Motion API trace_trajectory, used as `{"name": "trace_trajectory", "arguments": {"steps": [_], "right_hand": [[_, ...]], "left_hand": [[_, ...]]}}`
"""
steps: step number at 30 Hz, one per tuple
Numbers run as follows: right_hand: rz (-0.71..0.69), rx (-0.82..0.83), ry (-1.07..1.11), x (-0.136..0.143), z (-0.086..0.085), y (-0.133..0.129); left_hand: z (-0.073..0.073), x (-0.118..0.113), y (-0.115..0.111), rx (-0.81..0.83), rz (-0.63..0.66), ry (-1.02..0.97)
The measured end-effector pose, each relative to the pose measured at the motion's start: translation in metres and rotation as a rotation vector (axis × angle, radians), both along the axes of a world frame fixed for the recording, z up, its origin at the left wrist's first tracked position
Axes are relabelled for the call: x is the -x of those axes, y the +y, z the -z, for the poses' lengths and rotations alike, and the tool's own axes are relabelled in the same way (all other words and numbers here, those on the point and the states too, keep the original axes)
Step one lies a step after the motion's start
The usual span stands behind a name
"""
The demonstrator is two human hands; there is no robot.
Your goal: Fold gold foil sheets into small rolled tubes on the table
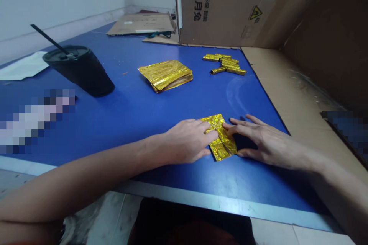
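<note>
A sheet of shiny gold foil paper (pixel 218 153), its sides folded in toward a middle seam, lies on the blue table in front of me. My left hand (pixel 189 139) has curled fingers on the paper's left part and its thumb at the lower left edge. On the other side, my right hand (pixel 258 138) has its fingers spread, with the index finger touching the paper and the thumb at its lower right corner. Farther back sits a stack of gold foil sheets (pixel 168 74). Several rolled gold foil pieces (pixel 227 63) lie in a small pile behind, to the right.
A black cup (pixel 83 71) with a straw leans in view at the left, near a white sheet (pixel 23 67). Cardboard walls (pixel 224 7) rise at the back and right. Flat cardboard (pixel 140 25) lies at the back. The table's pale front edge (pixel 201 199) runs near me.
</note>
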State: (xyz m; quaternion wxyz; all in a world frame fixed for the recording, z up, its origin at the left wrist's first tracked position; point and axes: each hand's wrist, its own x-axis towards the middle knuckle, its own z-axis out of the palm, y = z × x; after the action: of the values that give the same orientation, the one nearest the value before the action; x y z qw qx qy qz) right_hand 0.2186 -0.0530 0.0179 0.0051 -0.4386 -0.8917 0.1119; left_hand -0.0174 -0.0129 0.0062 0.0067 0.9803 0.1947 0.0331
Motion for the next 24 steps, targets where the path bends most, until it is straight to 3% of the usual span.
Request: {"name": "trace_trajectory", "arguments": {"steps": [14, 18, 24], "right_hand": [[0.026, 0.121, 0.014, 0.001, -0.003, 0.004], [0.001, 0.076, 0.018, 0.001, -0.003, 0.006], [0.036, -0.022, 0.214, 0.006, 0.005, 0.011]], "left_hand": [[0.012, -0.012, -0.017, -0.102, -0.087, -0.121], [0.013, -0.011, -0.012, -0.066, -0.097, -0.139], [0.013, -0.011, -0.009, -0.06, -0.136, -0.134]]}}
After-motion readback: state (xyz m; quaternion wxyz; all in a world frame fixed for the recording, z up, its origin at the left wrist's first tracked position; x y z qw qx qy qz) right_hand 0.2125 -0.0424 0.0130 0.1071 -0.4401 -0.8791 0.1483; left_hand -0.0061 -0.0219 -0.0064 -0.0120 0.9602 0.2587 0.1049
